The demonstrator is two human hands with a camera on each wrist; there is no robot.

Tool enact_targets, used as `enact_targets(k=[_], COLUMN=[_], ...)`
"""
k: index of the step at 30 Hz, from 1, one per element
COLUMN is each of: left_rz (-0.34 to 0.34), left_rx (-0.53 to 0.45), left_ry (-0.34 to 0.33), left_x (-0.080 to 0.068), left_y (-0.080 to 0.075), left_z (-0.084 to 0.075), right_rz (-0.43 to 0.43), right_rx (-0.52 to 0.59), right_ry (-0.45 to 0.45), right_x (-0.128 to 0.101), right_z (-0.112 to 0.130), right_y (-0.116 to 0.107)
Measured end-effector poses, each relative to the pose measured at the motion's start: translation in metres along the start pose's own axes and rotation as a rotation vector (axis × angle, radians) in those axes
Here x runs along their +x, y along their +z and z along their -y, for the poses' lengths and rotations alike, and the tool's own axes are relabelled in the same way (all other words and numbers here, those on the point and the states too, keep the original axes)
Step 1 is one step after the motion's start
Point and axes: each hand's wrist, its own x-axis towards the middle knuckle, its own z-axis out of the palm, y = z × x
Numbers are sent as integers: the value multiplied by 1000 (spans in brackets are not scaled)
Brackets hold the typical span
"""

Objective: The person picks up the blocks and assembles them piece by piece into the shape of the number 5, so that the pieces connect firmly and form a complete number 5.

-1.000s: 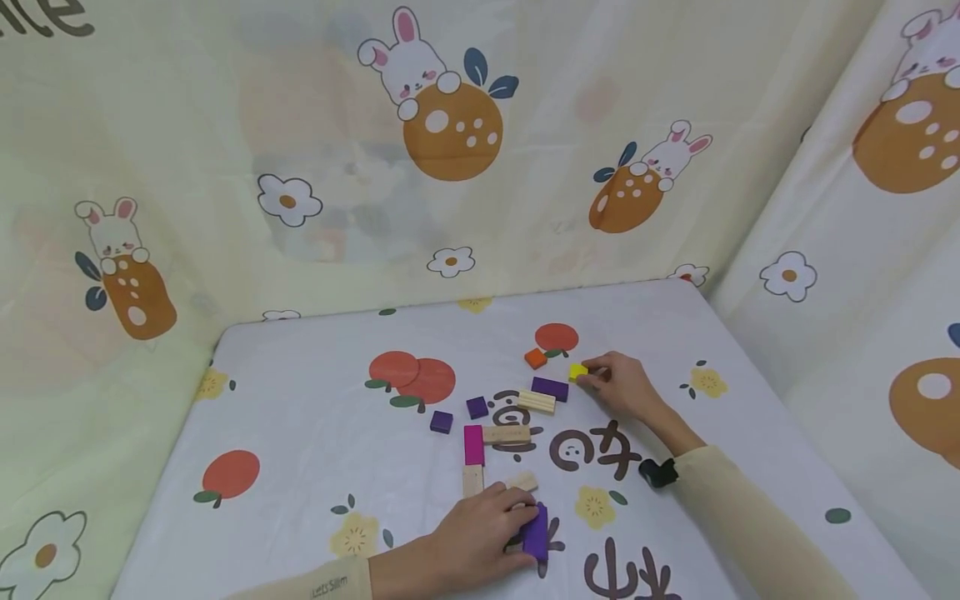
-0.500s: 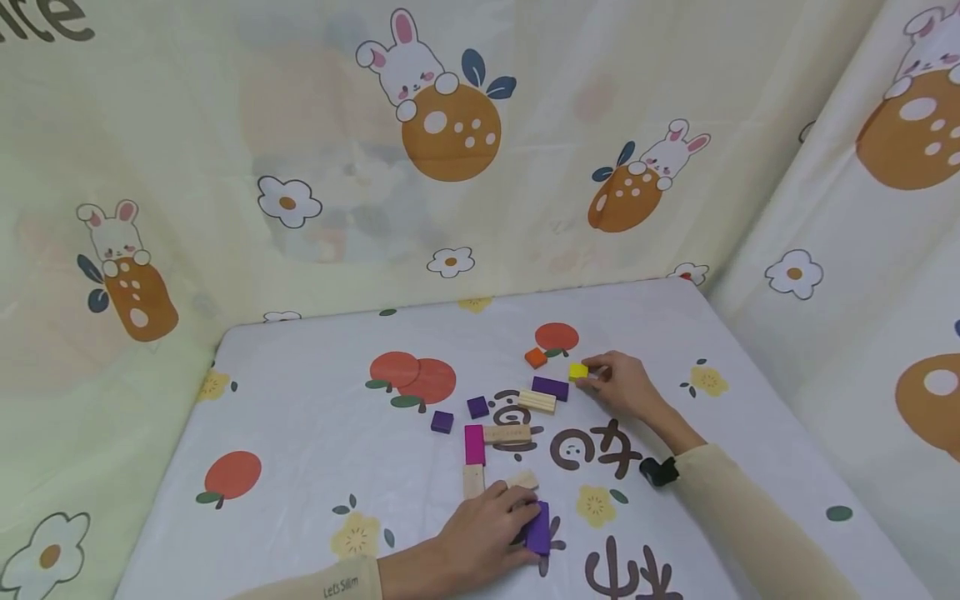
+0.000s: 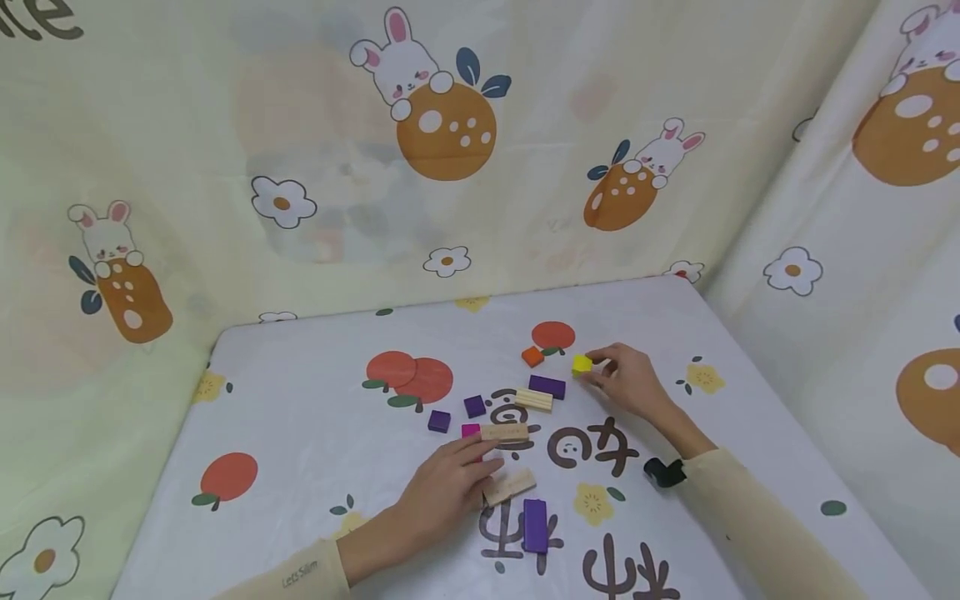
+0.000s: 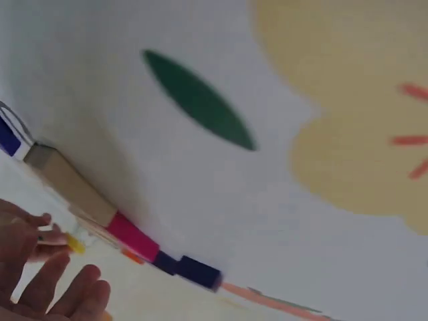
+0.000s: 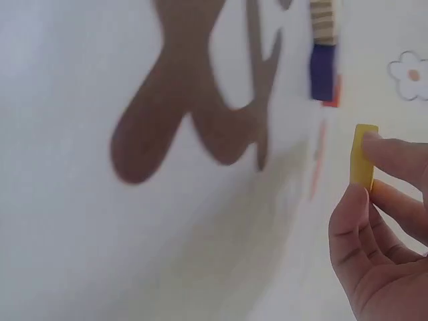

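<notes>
In the head view my right hand (image 3: 630, 383) pinches a small yellow block (image 3: 582, 365) between thumb and fingertips; the right wrist view shows the yellow block (image 5: 362, 155) standing upright in the pinch. My left hand (image 3: 442, 492) hovers over the row of blocks, fingers loosely extended and holding nothing, partly covering a magenta block (image 3: 470, 430). Beside its fingers lies a tilted plain wooden block (image 3: 513, 487). A long purple block (image 3: 535, 525) lies nearer the front. From the left wrist, a wooden block (image 4: 70, 184) touches the magenta block (image 4: 134, 235).
Another wooden block (image 3: 505, 432) meets the magenta one. Farther back lie a ridged wooden block (image 3: 533, 400), a dark purple block (image 3: 547, 387) and an orange block (image 3: 532, 357). Two small purple blocks (image 3: 439, 421) sit to the left. A printed cloth (image 3: 300, 417) covers the table.
My left hand has let go of the long purple block and moved left and away from me, to the magenta block. My right hand has shifted slightly up with the yellow block.
</notes>
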Motion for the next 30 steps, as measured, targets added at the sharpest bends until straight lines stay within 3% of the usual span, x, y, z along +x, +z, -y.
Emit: enact_targets(k=[4, 8, 13, 16, 22, 30], left_rz=[41, 39, 15, 35, 89, 104], left_rx=[-26, -64, -60, -62, -83, -47], left_ry=[-51, -58, -40, -57, -89, -77], left_x=[-9, -17, -23, -23, -21, -21], left_y=[1, 4, 7, 6, 5, 6], left_z=[11, 18, 24, 26, 24, 25], right_rz=[3, 39, 129, 201, 274, 281], right_rx=[-8, 14, 60, 80, 76, 66], right_ry=[-65, -141, -232, -282, -291, -324], right_x=[-10, -26, -41, -44, -47, -48], right_z=[9, 19, 28, 30, 28, 30], right_y=[-3, -1, 6, 12, 25, 36])
